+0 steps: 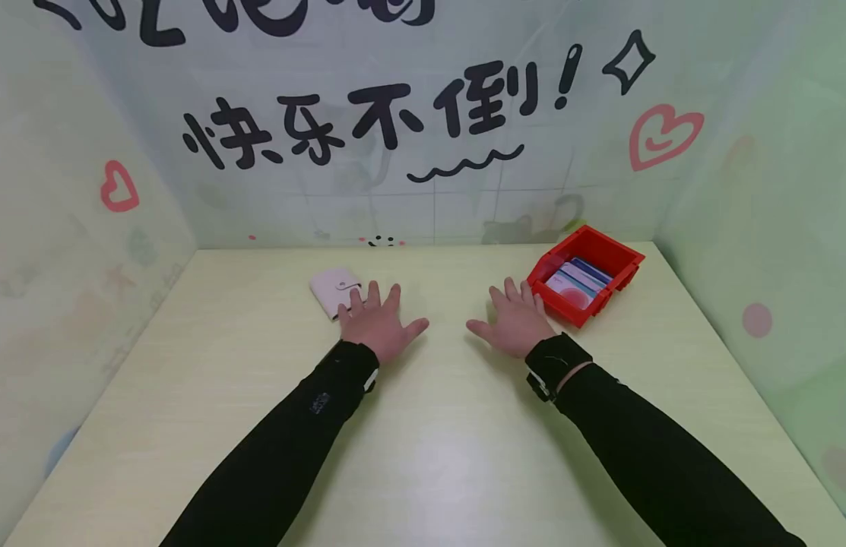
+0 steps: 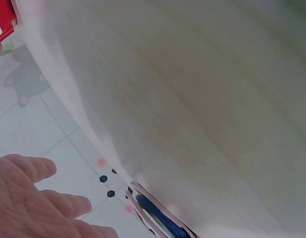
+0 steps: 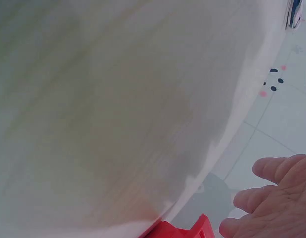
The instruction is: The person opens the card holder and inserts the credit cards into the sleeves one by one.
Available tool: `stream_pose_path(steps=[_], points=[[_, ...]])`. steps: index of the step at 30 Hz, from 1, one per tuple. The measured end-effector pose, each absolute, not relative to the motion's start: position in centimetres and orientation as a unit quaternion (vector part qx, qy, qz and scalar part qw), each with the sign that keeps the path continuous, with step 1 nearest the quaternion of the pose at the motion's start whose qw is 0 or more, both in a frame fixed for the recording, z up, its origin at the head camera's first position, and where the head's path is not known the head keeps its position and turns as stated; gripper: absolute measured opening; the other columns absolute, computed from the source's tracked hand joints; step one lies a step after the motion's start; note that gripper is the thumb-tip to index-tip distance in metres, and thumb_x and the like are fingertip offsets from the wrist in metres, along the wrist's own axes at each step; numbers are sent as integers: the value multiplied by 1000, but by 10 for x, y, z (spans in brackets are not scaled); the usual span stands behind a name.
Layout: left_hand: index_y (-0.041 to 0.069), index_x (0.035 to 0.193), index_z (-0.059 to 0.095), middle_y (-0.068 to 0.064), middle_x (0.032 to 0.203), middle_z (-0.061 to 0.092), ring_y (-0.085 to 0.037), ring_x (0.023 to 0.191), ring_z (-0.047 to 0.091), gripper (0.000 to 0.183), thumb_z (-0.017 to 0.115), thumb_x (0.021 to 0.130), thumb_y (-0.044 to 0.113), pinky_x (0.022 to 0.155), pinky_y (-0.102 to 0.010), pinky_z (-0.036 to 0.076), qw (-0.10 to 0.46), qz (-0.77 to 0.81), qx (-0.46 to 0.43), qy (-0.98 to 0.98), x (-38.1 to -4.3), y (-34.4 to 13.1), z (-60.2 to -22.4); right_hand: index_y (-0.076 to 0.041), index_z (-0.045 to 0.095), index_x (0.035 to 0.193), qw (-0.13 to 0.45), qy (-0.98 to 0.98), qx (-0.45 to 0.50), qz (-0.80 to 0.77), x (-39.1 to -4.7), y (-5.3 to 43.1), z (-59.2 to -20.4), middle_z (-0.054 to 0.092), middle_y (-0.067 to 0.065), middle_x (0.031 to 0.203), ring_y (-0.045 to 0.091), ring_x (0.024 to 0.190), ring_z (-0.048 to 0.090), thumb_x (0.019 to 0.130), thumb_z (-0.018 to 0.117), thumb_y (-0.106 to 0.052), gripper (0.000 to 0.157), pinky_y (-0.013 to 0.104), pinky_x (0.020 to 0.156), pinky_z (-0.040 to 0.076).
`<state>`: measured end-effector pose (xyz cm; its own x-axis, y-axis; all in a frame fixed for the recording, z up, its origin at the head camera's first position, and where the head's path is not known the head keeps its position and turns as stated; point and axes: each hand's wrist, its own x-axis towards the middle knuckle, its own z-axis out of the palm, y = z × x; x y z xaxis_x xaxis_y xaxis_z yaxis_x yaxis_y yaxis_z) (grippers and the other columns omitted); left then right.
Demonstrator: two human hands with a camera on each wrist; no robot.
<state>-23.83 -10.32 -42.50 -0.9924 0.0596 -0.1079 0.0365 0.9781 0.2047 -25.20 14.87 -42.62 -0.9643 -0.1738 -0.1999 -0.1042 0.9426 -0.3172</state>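
Observation:
My left hand [image 1: 377,325], fingers spread and straight, is stretched out over the table just in front of a pale pink snap-closed card holder [image 1: 335,287]. Its fingertips overlap the holder's near edge in the head view; the left wrist view shows the holder [image 2: 160,213] edge-on, apart from the palm. The right hand [image 1: 514,323] is spread likewise, beside the left corner of a red plastic bin [image 1: 624,266]. Several cards [image 1: 578,281] lie inside the bin. Neither hand holds anything. In the right wrist view the red bin [image 3: 185,230] shows only partly, below the fingers.
The light wooden table [image 1: 423,448] ends at a printed cloth backdrop [image 1: 395,213] with black lettering. Cloth walls [image 1: 751,251] also stand along the left and right sides. The bin sits near the table's back right corner.

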Motion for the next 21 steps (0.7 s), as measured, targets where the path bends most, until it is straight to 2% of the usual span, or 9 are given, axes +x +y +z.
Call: stream_pose_path(steps=[3,11,16,21], points=[[22,167,28,-23,173,20,-56,158,14,93,48,96,79,123,-74,18,59,99,12,993,-243,-109,-429,-7,25,167,112,977,-73,-164,-251,149,-425,8,24,176,52,161,1,97,63,-60,96,67,129,6],[19,168,26,-24,175,13,-58,159,5,95,46,97,77,125,-74,12,94,135,-40,986,-247,-125,-427,-8,25,168,107,977,-71,-169,-255,153,-430,8,23,176,52,161,1,96,63,-61,97,67,129,7],[16,168,25,-25,175,10,-58,158,7,94,46,99,74,124,-75,11,105,162,-54,980,-242,-132,-424,-7,24,168,108,974,-78,-184,-253,153,-432,7,24,176,54,161,-1,97,61,-63,97,68,129,5],[13,167,28,-25,175,14,-57,159,8,92,46,100,73,125,-75,12,110,173,-48,978,-238,-136,-426,-9,24,168,110,970,-81,-200,-250,152,-433,6,23,176,53,161,-2,98,60,-63,96,68,129,5]])
